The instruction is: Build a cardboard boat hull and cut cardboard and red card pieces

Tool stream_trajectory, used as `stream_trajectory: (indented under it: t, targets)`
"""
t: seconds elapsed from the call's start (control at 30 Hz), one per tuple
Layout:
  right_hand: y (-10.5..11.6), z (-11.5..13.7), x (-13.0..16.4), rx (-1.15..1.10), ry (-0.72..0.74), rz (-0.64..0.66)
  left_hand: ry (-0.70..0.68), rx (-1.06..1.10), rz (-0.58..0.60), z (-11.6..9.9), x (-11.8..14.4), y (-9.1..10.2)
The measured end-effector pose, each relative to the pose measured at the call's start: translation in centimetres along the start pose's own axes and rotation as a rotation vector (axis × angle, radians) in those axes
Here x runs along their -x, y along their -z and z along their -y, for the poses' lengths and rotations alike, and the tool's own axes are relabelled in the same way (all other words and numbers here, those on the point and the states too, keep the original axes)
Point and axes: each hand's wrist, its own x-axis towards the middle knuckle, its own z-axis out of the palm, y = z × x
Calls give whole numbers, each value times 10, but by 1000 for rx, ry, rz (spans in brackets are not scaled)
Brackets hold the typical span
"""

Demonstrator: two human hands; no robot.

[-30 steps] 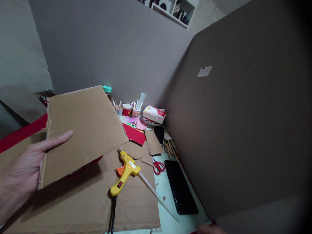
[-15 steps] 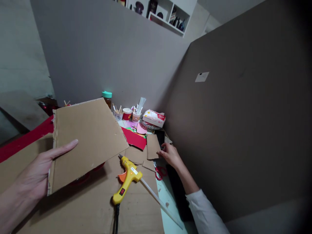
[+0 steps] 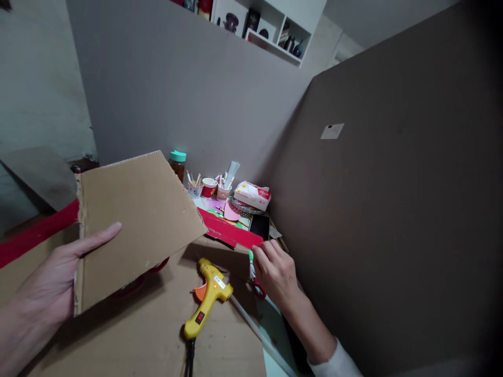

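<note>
- While the left hand [image 3: 47, 285] comes in from the lower left edge of the head view, its palm faces up and inward and its fingers lie nearly straight, the forefinger stretched along the face of a cardboard sheet [image 3: 135, 220].
- The grip of that hand is closed on the sheet's lower left edge, thumb hidden behind the board, so the sheet is held lifted and tilted above the surface, its corrugated top edge toward the far wall.
- The right hand [image 3: 275, 272] reaches in from the lower right, forearm in a pale sleeve [image 3: 334, 364], wrist bent slightly down and knuckles up.
- Its fingers are curled at the edge of a small cardboard piece [image 3: 223, 256] that lies just beyond the glue gun; whether the grip has actually closed on that piece cannot be told, since the fingertips are turned away.
- Red scissors [image 3: 257, 287] lie partly hidden under that hand.
- A yellow glue gun [image 3: 208, 298] lies on a large cardboard base [image 3: 149, 335] between the two hands, its nozzle toward the far side, its cord running off the lower edge, and a clear glue stick [image 3: 251, 327] trailing out toward the lower right.
- Behind the right hand sit a red paper sheet [image 3: 228, 233], a dark phone [image 3: 259, 226], paper cups [image 3: 210, 187] with sticks, a jar with a teal lid [image 3: 177, 162] and a tissue pack [image 3: 253, 195].
- A tall brown cardboard panel [image 3: 393, 199] stands upright along the right side.
</note>
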Motion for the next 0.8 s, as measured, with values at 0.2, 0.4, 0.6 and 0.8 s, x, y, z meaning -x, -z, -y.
stream_trajectory:
  t: [0.2,0.4,0.6,0.8]
  targets:
    - [-16,-32,-71,-14,-367,104,20,-9,-16,1,1,0]
    - [-36,-67,-68,113,-763,266,78,8,-10,1,1,-1]
    - [-39,-70,-58,167,-864,366,90,6,6,2,-1,3]
    - [-40,-74,-76,135,-870,521,90,26,5,3,1,2]
